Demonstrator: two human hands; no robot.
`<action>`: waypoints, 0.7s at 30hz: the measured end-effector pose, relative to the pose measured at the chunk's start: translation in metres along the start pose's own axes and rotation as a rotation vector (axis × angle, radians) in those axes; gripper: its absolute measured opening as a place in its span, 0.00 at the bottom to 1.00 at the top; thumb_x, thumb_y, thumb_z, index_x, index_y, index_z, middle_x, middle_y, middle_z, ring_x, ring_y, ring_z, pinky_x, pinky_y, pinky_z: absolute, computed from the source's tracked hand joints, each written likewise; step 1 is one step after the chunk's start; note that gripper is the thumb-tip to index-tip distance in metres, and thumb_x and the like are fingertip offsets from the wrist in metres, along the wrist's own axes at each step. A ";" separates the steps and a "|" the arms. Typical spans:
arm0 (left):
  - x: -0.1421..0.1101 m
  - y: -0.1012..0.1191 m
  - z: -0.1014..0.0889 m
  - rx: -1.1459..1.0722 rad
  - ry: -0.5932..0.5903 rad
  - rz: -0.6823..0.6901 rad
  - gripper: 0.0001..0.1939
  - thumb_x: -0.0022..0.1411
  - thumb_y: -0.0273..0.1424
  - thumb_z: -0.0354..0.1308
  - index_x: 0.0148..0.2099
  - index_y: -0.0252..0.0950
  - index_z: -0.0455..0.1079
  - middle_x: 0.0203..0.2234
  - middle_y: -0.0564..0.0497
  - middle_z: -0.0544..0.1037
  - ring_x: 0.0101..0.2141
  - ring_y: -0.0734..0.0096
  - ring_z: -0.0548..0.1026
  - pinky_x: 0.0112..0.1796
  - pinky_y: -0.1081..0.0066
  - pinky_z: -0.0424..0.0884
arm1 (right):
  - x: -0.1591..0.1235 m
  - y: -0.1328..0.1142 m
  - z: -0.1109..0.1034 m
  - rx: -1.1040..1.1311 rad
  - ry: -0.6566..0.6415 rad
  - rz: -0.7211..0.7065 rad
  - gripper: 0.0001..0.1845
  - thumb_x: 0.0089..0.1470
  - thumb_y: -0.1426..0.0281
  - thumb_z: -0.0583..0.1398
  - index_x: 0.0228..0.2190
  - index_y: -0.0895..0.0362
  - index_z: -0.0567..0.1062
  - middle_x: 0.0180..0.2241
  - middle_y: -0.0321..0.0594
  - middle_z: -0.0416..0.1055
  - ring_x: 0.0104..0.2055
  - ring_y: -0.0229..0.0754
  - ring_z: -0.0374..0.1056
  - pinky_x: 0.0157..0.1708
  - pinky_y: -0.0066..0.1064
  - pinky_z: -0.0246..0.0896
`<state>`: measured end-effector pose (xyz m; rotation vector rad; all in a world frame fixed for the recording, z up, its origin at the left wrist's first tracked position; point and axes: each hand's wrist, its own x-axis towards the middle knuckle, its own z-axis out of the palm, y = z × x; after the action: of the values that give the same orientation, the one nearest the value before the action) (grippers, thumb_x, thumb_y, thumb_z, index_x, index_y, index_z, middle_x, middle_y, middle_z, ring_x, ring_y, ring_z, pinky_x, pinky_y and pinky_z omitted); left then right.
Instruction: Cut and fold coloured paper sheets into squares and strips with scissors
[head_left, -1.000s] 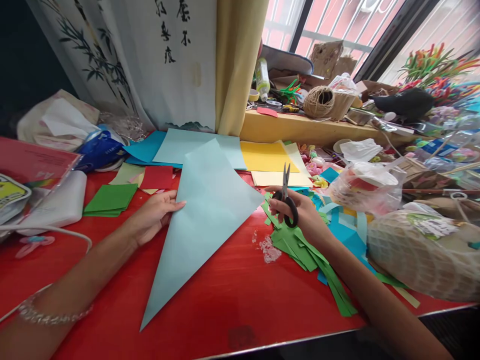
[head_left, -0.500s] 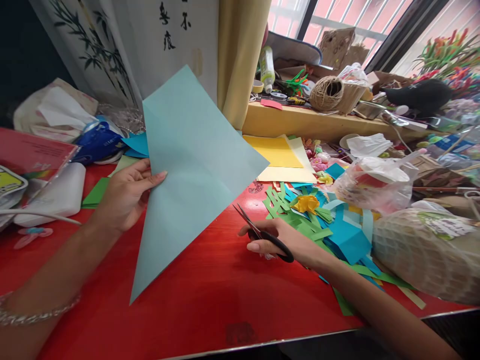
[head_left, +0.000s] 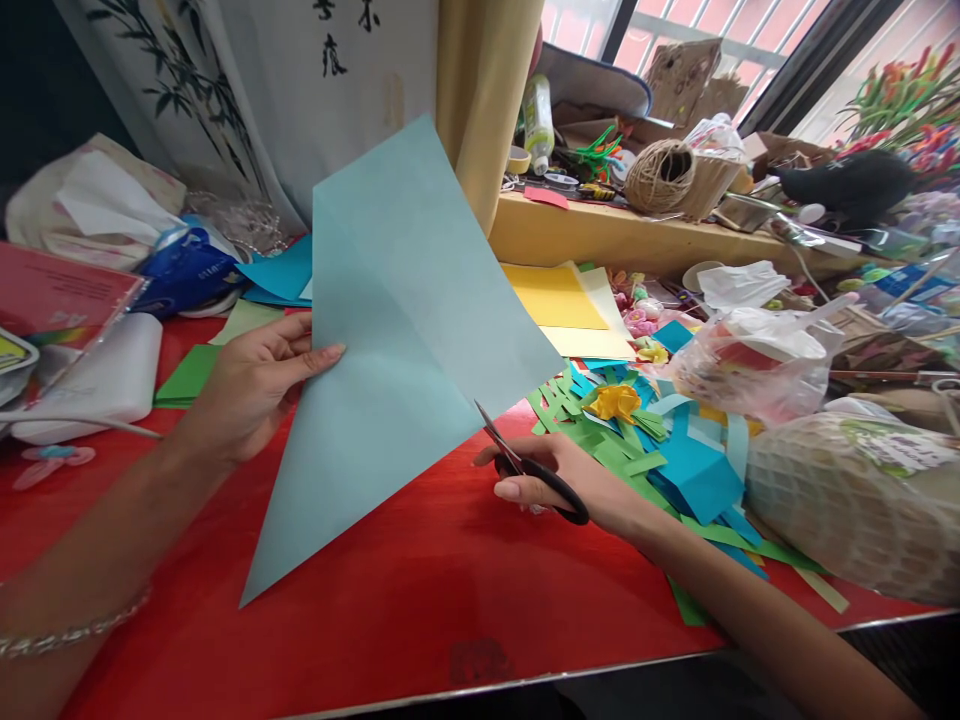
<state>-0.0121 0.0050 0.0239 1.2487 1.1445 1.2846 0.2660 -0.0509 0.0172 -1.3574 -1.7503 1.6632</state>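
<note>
At the left of the red tabletop (head_left: pixel 420 590), green paper squares (head_left: pixel 187 377) lie near the left hand (head_left: pixel 255 390), which is raised over that side, thumb and fingers pinching the edge of a pale blue paper sheet (head_left: pixel 390 330). The sheet is held up, tilted, above the tabletop's middle, its lowest corner pointing toward the near edge, its upper right side bowing slightly. It should weigh next to nothing and flex readily, apt to crease or tear under a hard squeeze, probably smooth without being slick. Its left edge, around mid-length, looks a sound place for a light, flat pinch; the pointed corners would likely bend first. Right of the tabletop's middle, the right hand (head_left: pixel 592 478) has its fingers around the black handles of the scissors (head_left: pixel 556 485), rigid and best taken there; the blades point at the sheet's lower right edge, though I cannot tell whether they touch it. On the tabletop's right lies a heap of green paper strips (head_left: pixel 611 455).
</note>
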 end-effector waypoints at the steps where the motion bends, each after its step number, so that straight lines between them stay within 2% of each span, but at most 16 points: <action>1: 0.001 -0.001 -0.001 -0.002 0.000 0.000 0.19 0.51 0.31 0.65 0.47 0.37 0.72 0.35 0.51 0.80 0.35 0.67 0.77 0.30 0.78 0.75 | 0.000 0.000 0.000 -0.003 -0.004 0.002 0.23 0.43 0.55 0.65 0.38 0.57 0.75 0.27 0.36 0.63 0.26 0.34 0.58 0.25 0.27 0.53; 6: 0.004 -0.003 -0.004 -0.022 0.002 0.021 0.16 0.50 0.30 0.66 0.44 0.38 0.74 0.36 0.50 0.79 0.33 0.70 0.77 0.31 0.78 0.76 | -0.002 -0.002 0.000 -0.025 -0.015 0.030 0.24 0.42 0.56 0.65 0.39 0.58 0.75 0.27 0.36 0.63 0.29 0.35 0.60 0.28 0.27 0.55; 12: 0.002 -0.003 -0.004 -0.034 -0.013 0.020 0.16 0.50 0.29 0.66 0.44 0.39 0.74 0.35 0.50 0.79 0.32 0.72 0.77 0.31 0.78 0.76 | -0.002 -0.001 0.001 0.019 -0.027 0.032 0.25 0.43 0.56 0.65 0.41 0.58 0.74 0.28 0.36 0.64 0.26 0.33 0.58 0.25 0.26 0.52; 21: 0.002 -0.002 -0.003 -0.059 0.002 0.026 0.15 0.50 0.27 0.66 0.43 0.39 0.75 0.34 0.52 0.80 0.31 0.74 0.77 0.29 0.80 0.76 | -0.002 0.001 0.002 -0.048 -0.016 0.020 0.22 0.44 0.58 0.65 0.40 0.57 0.75 0.27 0.36 0.65 0.28 0.34 0.59 0.27 0.27 0.53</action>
<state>-0.0150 0.0072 0.0225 1.2228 1.0879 1.3297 0.2658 -0.0537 0.0166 -1.3906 -1.8026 1.6562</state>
